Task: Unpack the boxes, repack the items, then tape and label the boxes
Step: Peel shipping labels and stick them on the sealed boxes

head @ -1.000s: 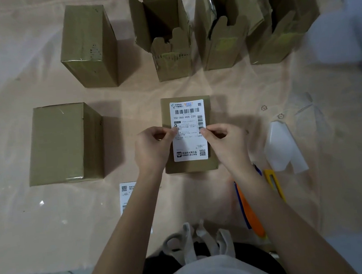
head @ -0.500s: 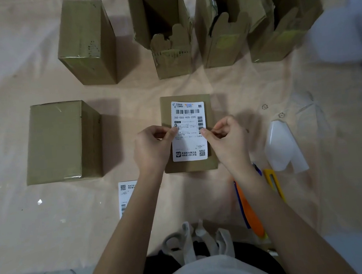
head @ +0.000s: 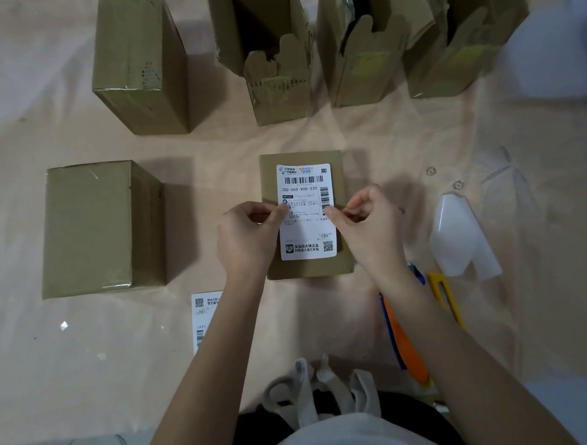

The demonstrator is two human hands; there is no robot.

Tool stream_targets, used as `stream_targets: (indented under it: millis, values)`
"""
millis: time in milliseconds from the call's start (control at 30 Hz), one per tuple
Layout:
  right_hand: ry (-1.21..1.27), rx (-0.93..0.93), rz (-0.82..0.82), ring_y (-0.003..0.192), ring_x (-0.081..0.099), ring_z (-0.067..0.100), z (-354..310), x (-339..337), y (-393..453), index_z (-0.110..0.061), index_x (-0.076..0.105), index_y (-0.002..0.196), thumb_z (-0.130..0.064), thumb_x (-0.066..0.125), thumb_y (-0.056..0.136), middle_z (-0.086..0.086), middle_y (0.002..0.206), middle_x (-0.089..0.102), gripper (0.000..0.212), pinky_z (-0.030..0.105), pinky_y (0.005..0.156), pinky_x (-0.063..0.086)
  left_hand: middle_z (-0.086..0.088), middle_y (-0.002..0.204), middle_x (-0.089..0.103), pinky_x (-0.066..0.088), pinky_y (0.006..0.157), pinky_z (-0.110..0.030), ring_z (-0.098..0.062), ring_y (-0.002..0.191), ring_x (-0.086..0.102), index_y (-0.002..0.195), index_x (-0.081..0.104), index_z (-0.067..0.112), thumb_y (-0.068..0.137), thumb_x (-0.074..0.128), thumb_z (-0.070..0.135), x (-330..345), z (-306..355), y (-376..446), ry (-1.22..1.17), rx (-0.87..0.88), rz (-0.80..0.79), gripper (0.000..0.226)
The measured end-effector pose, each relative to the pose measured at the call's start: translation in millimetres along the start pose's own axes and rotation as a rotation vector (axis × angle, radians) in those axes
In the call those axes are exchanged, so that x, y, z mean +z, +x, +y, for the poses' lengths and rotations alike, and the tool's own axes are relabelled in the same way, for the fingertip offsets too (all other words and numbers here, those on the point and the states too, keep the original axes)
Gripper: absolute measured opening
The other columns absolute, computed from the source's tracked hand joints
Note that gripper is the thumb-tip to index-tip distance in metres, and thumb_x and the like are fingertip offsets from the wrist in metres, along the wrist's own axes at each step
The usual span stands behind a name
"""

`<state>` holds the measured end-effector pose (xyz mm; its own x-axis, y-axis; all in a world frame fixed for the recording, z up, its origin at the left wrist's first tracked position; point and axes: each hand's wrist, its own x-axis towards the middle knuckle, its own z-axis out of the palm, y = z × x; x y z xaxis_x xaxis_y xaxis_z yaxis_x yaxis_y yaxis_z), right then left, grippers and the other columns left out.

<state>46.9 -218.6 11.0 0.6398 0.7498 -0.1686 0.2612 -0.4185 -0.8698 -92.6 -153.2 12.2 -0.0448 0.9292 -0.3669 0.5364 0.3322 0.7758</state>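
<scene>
You've got the small flat brown cardboard box lying dead centre on the beige cloth-covered bench, with the white printed shipping label sitting on its top face. Your left hand pinches the label's left edge, fingers curled in, and your right hand pinches the right edge the same way.

Left of it lies a taped brown cardboard box, another closed one stands behind that, and three open-flapped cardboard boxes line the back. A second white label sheet lies by your left forearm. By your right arm there's an orange-and-blue tool, a yellow utility knife and a white translucent plastic piece.
</scene>
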Motion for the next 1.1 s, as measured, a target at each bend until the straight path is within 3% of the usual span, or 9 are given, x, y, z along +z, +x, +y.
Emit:
stream_targets:
  millis: [167, 333, 700, 933, 1100]
  values:
    - [-0.006, 0.014, -0.005, 0.057, 0.055, -0.001, 0.6, 0.4, 1.5, -0.024, 0.045, 0.071, -0.017, 0.078, 0.077, -0.007, 0.067, 0.060, 0.035, 0.017, 0.055, 0.044, 0.014, 0.073, 0.067, 0.050, 0.069, -0.033, -0.014, 0.076, 0.066, 0.062, 0.061, 0.032, 0.079, 0.073, 0.036, 0.5, 2.2, -0.6, 0.018, -0.009, 0.000, 0.020]
    - [-0.002, 0.015, -0.016, 0.055, 0.053, -0.008, 1.1, -0.3, 3.0, -0.024, 0.045, 0.071, -0.016, 0.079, 0.076, -0.009, 0.066, 0.059, 0.035, 0.010, 0.054, 0.042, 0.016, 0.072, 0.066, 0.050, 0.068, -0.033, -0.013, 0.075, 0.066, 0.062, 0.061, 0.031, 0.078, 0.073, 0.036, 1.1, 2.5, -0.4, 0.029, -0.007, 0.002, 0.021]
    - [-0.023, 0.013, -0.032, 0.055, 0.052, -0.008, 1.7, -0.3, 4.2, -0.024, 0.044, 0.071, -0.015, 0.077, 0.077, -0.010, 0.065, 0.057, 0.035, 0.011, 0.056, 0.041, 0.014, 0.071, 0.066, 0.045, 0.063, -0.027, -0.011, 0.075, 0.065, 0.064, 0.060, 0.031, 0.078, 0.073, 0.036, 3.3, 2.4, -0.2, 0.066, 0.001, 0.018, 0.020]
    - [-0.094, -0.013, -0.075, 0.060, 0.052, 0.001, -0.1, -1.3, 7.3, -0.025, 0.043, 0.071, -0.017, 0.076, 0.078, -0.009, 0.067, 0.056, 0.035, 0.014, 0.057, 0.040, 0.015, 0.069, 0.063, 0.042, 0.062, -0.027, -0.012, 0.076, 0.064, 0.068, 0.060, 0.030, 0.079, 0.072, 0.037, 3.0, 1.1, 1.0, 0.095, 0.026, 0.025, 0.018]
    - [-0.316, -0.069, -0.137, 0.067, 0.055, 0.012, -5.4, -4.5, 12.7, -0.017, 0.048, 0.079, -0.023, 0.074, 0.080, -0.007, 0.068, 0.056, 0.026, 0.029, 0.061, 0.043, 0.018, 0.066, 0.054, 0.049, 0.080, -0.040, -0.018, 0.079, 0.063, 0.084, 0.053, 0.023, 0.081, 0.070, 0.036, 3.7, 3.8, -2.3, 0.189, 0.121, 0.053, 0.021]
